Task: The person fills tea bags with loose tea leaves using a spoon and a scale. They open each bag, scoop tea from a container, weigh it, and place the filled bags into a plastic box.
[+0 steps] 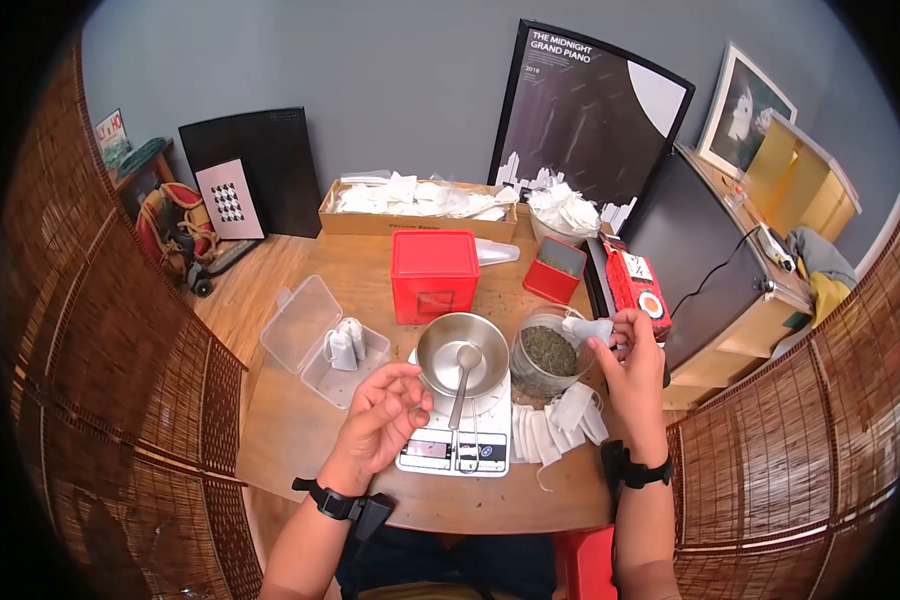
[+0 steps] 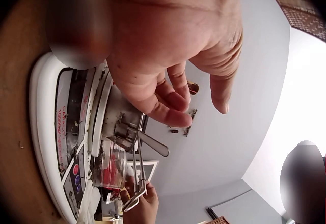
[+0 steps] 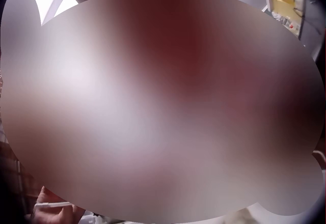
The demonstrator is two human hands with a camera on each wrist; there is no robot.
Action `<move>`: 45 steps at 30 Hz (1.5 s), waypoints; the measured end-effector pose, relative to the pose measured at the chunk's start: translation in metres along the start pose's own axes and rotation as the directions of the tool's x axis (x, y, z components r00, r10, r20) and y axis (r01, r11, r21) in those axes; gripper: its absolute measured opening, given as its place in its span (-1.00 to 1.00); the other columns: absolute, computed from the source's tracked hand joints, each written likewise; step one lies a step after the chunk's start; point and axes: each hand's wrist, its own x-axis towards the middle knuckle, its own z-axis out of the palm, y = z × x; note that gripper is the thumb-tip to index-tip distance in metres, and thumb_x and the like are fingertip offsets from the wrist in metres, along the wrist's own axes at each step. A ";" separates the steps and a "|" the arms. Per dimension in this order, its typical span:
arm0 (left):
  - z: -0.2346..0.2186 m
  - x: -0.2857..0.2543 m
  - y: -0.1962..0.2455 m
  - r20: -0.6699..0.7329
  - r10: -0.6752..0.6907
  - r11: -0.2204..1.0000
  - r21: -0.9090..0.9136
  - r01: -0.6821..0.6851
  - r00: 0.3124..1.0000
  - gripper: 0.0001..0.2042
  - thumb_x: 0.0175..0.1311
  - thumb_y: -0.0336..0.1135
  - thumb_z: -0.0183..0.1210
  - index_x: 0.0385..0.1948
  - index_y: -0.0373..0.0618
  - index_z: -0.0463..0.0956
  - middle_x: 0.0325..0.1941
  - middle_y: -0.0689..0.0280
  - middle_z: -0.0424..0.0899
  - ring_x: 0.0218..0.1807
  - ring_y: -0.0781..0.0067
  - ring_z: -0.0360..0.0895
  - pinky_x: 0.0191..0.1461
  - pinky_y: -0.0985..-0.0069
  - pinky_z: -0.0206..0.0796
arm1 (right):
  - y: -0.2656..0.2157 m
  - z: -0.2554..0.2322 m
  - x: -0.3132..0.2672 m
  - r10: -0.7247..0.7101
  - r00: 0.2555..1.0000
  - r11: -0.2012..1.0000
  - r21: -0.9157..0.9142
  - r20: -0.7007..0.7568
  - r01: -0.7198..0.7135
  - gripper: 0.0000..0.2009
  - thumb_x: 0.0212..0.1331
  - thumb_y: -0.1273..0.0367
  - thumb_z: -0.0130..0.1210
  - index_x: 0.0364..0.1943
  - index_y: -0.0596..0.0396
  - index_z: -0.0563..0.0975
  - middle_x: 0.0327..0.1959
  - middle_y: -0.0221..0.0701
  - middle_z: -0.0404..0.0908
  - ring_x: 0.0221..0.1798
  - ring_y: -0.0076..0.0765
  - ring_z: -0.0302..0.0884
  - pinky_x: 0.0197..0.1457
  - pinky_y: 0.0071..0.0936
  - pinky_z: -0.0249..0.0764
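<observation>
My right hand [image 1: 634,368] pinches a pale tea bag [image 1: 592,330] at the right rim of a clear jar [image 1: 538,384] of dried tea leaves [image 1: 550,350]. Blur covers most of the right wrist view. The left hand [image 1: 380,420] hovers with loosely curled fingers and nothing in them, left of a steel pan [image 1: 433,362]. In that pan lies a spoon [image 1: 458,402], and the pan stands on a white kitchen scale [image 1: 402,462]. Flat unfilled tea bags [image 1: 555,430] fan out right of the scale. Filled tea bags [image 1: 342,352] stand in an open plastic box [image 1: 322,384] at left.
Behind the pan stands a lidded red tin [image 1: 435,272]; a smaller open red tin [image 1: 550,284] is to its right. A cardboard box [image 1: 370,226] and a bowl [image 1: 548,232], both heaped with white bags, line the back. A red package [image 1: 632,284] sits at right.
</observation>
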 end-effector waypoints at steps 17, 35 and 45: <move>-0.001 0.000 -0.002 0.009 0.004 1.000 0.026 -0.005 1.000 -0.48 0.36 -0.17 0.50 0.25 -0.19 0.57 -0.07 0.28 0.67 0.01 0.30 0.61 0.06 0.42 0.52 | 0.004 0.012 -0.002 -0.069 0.990 0.997 0.039 -0.121 0.074 -0.68 0.32 0.54 0.37 0.14 0.20 0.70 -0.16 -0.35 0.72 -0.37 -0.60 0.49 -0.21 -0.58 0.49; 0.002 0.002 -0.002 -0.008 0.024 0.999 0.026 -0.024 1.000 -0.51 0.40 -0.19 0.47 0.25 -0.20 0.56 -0.14 0.31 0.63 -0.06 0.36 0.58 0.02 0.47 0.41 | -0.007 0.014 -0.009 0.014 0.990 0.999 0.049 -0.142 -0.007 -0.81 0.33 0.53 0.39 -0.05 0.25 0.64 -0.22 -0.33 0.78 -0.30 -0.67 0.59 -0.25 -0.63 0.51; -0.002 0.001 -0.001 -0.006 0.000 0.999 0.042 0.000 1.000 -0.48 0.37 -0.12 0.50 0.24 -0.16 0.57 -0.10 0.33 0.64 -0.01 0.35 0.58 0.07 0.44 0.48 | -0.001 0.021 -0.009 0.004 0.993 0.997 0.074 -0.114 0.004 -0.87 0.40 0.56 0.28 -0.05 0.24 0.61 -0.19 -0.36 0.75 -0.32 -0.55 0.58 -0.28 -0.53 0.50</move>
